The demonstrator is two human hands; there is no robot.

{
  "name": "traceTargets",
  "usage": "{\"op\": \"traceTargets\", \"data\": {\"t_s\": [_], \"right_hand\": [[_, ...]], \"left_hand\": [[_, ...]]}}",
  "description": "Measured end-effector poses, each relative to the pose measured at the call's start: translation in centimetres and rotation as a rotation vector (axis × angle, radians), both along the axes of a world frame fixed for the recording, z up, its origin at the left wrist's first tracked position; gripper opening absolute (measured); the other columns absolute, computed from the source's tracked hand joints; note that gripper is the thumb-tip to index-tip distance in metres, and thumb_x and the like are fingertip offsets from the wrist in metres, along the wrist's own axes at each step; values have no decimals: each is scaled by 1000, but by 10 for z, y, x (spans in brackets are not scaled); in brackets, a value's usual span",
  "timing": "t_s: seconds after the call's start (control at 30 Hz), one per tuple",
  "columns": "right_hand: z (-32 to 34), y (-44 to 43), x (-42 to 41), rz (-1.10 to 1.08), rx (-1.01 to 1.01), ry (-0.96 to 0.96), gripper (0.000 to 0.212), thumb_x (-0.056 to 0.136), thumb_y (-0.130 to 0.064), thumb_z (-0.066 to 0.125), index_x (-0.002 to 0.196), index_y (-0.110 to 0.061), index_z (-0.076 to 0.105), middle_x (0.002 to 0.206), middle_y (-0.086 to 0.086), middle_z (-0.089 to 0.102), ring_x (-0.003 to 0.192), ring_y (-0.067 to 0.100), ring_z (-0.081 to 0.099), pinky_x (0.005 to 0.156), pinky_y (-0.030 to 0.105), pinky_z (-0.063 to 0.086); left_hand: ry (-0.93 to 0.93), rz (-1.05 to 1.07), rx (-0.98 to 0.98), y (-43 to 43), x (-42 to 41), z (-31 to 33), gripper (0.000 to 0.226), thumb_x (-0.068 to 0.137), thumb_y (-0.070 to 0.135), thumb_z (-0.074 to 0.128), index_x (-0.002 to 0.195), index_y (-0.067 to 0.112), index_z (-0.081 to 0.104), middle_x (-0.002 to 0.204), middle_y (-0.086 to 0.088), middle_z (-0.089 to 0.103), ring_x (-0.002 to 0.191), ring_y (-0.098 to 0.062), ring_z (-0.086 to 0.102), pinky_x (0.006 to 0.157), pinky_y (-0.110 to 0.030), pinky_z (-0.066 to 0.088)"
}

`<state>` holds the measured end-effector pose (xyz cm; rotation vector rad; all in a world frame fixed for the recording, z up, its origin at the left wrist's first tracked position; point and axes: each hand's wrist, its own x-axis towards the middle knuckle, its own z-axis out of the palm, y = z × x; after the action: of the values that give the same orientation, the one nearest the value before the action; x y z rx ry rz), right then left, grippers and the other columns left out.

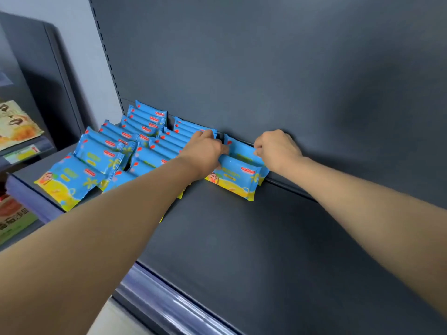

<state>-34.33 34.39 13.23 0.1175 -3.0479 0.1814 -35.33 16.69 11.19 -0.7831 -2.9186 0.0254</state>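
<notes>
1. The shelf (242,238) is dark grey and carries blue and yellow packets, standing tilted and leaning back one against the next.
2. The packet rows (145,139) fill the left part of the shelf in two files that run from the front edge to the back panel (266,68).
3. A third file, to the right of these rows, holds two packets only: the front packet (234,177) and the rear packet (244,151). Both stand at the back of the shelf. The rear packet leans against the back panel and the front packet touches it.
4. The left hand (205,151) has its fingers curled and grips the upper left end of the front packet.
5. The right hand (278,148) has its fingers curled and pinches the upper right end of the rear packet.
6. The fingertips of both hands are hidden behind the knuckles and the packets, so the exact contact points cannot be made out.
7. The left forearm (108,218) crosses in front of the second file and covers its nearest packets.
8. The print on the packets is too small to read.
9. A glossy price rail (164,303) runs along the front edge of the shelf.
10. A perforated upright (106,56) borders the back panel on the left.
11. The neighbouring unit at the left edge of the view holds a pale printed bag (17,124) and, below it, a green box (12,221). Both are cut off by the frame.
</notes>
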Motion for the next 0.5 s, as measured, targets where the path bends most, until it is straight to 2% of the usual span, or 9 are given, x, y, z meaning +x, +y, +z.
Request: {"op": "traceTargets", "data": {"t_s": [0.07,0.17,0.3,0.5], "right_hand": [[0,2,1,4,10,13,14,89,-11,56,96,-4,66,93,21,63,87,36,58,67,29,41],[3,4,7,-8,42,110,10,86,-1,51,89,-4,60,85,19,58,79,37,53,63,31,40],[7,5,14,-21,55,204,27,84,1,46,104,-9,62,101,17,64,91,39,58,71,35,46],[16,3,30,-25,38,273,25,87,-4,44,105,-9,60,104,14,63,93,38,58,76,39,49]], "left_hand": [[47,5,-41,4,-8,-1,39,90,25,57,128,20,53,114,-3,59,113,-25,37,95,-33,28],[126,13,-72,12,-17,-7,38,90,22,54,128,21,52,118,0,57,114,-25,37,94,-34,28],[172,67,-66,21,-23,-15,35,87,17,56,122,17,54,116,1,57,111,-25,38,91,-34,29],[214,100,-53,25,-13,-18,44,88,24,57,129,13,43,121,-6,47,114,-27,41,97,-35,32]]}}
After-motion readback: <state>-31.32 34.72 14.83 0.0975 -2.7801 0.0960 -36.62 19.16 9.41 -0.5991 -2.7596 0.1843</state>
